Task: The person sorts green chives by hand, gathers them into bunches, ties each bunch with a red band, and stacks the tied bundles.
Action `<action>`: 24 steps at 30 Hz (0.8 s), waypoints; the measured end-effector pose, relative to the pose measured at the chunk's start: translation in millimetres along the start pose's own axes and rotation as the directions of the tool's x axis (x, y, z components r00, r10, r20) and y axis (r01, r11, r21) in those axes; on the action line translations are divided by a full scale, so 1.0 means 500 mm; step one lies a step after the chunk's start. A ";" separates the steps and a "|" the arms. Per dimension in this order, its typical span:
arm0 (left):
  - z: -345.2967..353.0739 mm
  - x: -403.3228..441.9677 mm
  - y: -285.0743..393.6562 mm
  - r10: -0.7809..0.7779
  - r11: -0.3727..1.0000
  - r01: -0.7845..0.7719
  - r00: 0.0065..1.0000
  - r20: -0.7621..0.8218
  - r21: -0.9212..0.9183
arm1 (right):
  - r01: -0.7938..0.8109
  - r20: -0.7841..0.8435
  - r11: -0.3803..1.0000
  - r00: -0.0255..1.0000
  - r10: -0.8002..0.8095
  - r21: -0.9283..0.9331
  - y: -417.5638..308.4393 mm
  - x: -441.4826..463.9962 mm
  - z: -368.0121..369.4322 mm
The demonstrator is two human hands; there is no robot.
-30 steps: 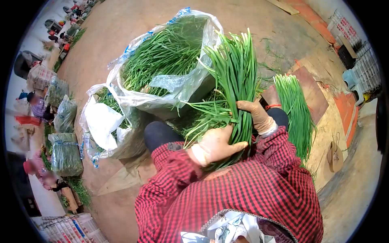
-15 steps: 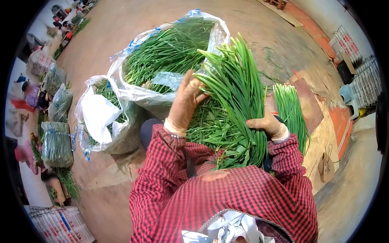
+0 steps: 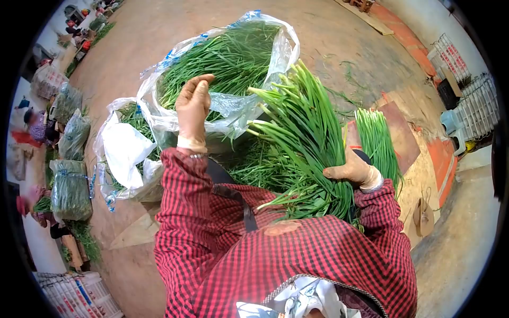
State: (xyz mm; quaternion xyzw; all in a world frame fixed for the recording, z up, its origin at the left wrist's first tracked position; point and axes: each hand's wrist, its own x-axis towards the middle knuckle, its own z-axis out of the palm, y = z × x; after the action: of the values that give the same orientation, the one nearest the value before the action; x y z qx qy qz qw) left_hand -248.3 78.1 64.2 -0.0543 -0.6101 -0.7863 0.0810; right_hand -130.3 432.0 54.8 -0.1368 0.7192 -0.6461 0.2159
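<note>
Greens (image 3: 313,132) lay loose in the right hand (image 3: 355,168), beside one bundle (image 3: 376,140) that appeared banded; the left hand (image 3: 193,106) had bent fingers, any hold uncertain. Much seemed outstanding: the bag (image 3: 289,50) stood well filled.

We grip green stalks (image 3: 313,138) in our right hand (image 3: 354,170), our left hand (image 3: 194,106) raised near an open plastic bag (image 3: 289,50) of greens (image 3: 233,58), another bundle (image 3: 378,143) at right

Green stalk bunch (image 3: 313,132), pale-ended, fanned, tilted
</note>
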 end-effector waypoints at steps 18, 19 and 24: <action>0.158 -0.062 0.045 0.169 0.519 -0.452 0.886 0.431 0.726 | -0.065 0.022 0.996 0.998 0.064 0.059 0.052 0.012 0.001; 0.157 -0.060 0.048 0.168 0.517 -0.452 0.886 0.432 0.726 | -0.064 0.031 0.996 0.998 0.063 0.061 0.055 0.013 0.001; 0.146 -0.037 0.044 -0.134 0.566 -0.416 0.805 0.578 0.711 | -0.074 0.058 0.997 0.996 0.073 0.023 0.053 0.020 0.010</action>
State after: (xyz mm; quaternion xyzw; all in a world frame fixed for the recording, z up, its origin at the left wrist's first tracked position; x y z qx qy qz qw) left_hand -226.8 144.8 99.8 -0.2961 -0.8876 -0.3520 -0.0241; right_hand -134.5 426.5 27.0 -0.1261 0.7092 -0.6425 0.2616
